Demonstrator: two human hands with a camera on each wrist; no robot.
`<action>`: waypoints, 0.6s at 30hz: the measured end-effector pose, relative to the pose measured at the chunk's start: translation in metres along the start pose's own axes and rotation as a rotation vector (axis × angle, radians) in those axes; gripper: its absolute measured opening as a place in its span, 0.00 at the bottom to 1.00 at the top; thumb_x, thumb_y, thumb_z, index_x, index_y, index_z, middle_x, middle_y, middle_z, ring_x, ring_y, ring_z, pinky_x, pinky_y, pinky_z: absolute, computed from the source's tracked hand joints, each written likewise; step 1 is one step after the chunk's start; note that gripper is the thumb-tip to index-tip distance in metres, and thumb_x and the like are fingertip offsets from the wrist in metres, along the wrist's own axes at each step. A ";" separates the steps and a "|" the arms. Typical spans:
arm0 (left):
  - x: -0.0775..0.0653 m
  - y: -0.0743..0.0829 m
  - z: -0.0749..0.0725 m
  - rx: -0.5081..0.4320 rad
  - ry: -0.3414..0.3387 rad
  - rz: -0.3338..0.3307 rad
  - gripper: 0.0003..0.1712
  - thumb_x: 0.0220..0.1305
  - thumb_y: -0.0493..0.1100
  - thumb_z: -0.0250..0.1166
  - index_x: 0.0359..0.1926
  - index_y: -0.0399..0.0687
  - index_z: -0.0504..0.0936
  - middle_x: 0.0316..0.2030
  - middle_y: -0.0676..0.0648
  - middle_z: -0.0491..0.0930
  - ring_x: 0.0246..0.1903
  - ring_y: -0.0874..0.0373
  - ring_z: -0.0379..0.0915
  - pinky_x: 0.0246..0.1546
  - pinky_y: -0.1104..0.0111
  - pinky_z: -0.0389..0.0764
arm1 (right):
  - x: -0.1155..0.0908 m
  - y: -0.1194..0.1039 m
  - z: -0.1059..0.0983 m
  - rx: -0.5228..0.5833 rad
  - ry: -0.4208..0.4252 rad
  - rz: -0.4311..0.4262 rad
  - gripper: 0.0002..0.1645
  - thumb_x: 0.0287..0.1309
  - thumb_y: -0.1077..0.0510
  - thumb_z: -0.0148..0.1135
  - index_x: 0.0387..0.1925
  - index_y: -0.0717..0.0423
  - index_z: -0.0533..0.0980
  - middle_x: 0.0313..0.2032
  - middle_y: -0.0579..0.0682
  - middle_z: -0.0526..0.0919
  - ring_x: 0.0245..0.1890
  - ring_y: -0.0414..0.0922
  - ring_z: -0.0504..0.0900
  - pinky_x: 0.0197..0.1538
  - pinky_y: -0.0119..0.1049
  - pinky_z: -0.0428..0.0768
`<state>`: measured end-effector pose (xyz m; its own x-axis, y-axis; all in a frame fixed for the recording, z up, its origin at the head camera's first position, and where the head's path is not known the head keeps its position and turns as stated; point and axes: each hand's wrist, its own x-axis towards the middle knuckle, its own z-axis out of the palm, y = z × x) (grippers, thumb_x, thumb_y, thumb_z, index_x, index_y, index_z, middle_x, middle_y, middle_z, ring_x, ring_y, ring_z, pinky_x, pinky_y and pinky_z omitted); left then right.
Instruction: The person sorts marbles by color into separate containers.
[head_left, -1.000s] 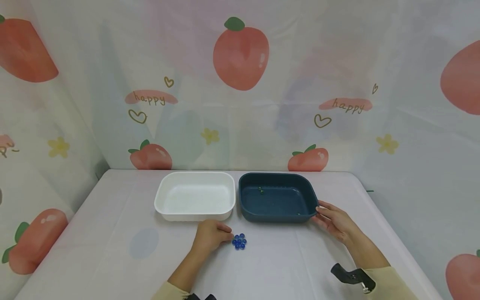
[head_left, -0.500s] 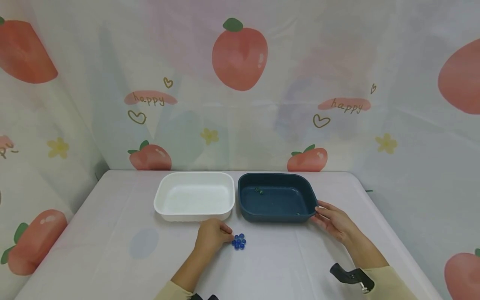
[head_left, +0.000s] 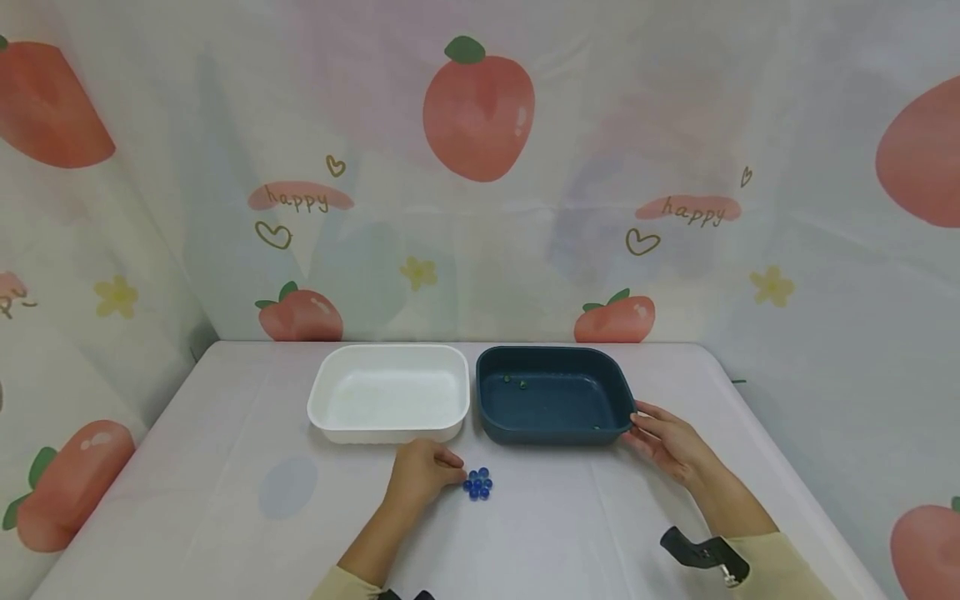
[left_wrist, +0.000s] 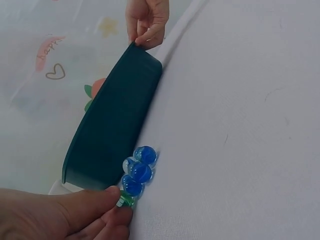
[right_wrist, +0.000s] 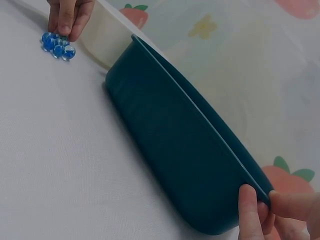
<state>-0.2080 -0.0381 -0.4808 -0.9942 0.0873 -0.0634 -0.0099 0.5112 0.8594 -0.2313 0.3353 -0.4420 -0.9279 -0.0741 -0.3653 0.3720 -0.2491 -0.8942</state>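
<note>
My left hand (head_left: pixel 424 475) reaches to a cluster of blue glass marbles (head_left: pixel 477 484) on the white cloth. In the left wrist view its thumb and fingers pinch a green marble (left_wrist: pixel 127 199) at the cluster's near end, right beside the blue marbles (left_wrist: pixel 140 172). With thumb and fingers my right hand (head_left: pixel 672 443) grips the right end of a dark teal plastic basin (head_left: pixel 555 436) at its rim. Inside the basin lie small green marbles, two toward the back left (head_left: pixel 522 385) and one near the front right (head_left: pixel 597 427).
A white basin (head_left: pixel 390 435) stands close to the left of the teal one, behind my left hand. Both sit toward the back of the table (head_left: pixel 225 467), in front of a fruit-printed curtain (head_left: pixel 480 267). A black wrist mount (head_left: pixel 705 554) sits on my right sleeve.
One green marble in the teal basin has rolled left, away from its neighbour. Both hands, the basins and the blue marbles stay nearly where they were.
</note>
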 end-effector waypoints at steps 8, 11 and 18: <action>0.002 -0.008 -0.004 -0.082 -0.024 -0.014 0.08 0.46 0.35 0.77 0.31 0.41 0.89 0.25 0.47 0.87 0.25 0.61 0.82 0.27 0.71 0.81 | 0.000 -0.001 0.000 0.001 0.001 0.004 0.43 0.71 0.64 0.52 0.76 0.65 0.41 0.42 0.43 0.78 0.42 0.37 0.81 0.50 0.31 0.83; 0.004 -0.011 -0.005 -0.100 -0.036 -0.049 0.09 0.47 0.37 0.77 0.33 0.42 0.89 0.26 0.47 0.88 0.26 0.61 0.82 0.28 0.71 0.81 | 0.001 -0.001 0.000 0.001 0.006 0.010 0.43 0.71 0.63 0.53 0.76 0.65 0.40 0.42 0.43 0.78 0.42 0.37 0.81 0.50 0.31 0.83; 0.005 -0.014 -0.007 -0.210 -0.076 -0.128 0.11 0.51 0.37 0.75 0.37 0.37 0.88 0.31 0.44 0.88 0.30 0.59 0.84 0.33 0.68 0.86 | 0.001 0.000 -0.001 0.012 0.001 0.013 0.43 0.70 0.63 0.54 0.76 0.65 0.42 0.42 0.43 0.79 0.42 0.37 0.81 0.51 0.32 0.83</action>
<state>-0.2135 -0.0509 -0.4891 -0.9726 0.1012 -0.2092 -0.1648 0.3345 0.9279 -0.2321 0.3359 -0.4421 -0.9228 -0.0763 -0.3777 0.3841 -0.2599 -0.8860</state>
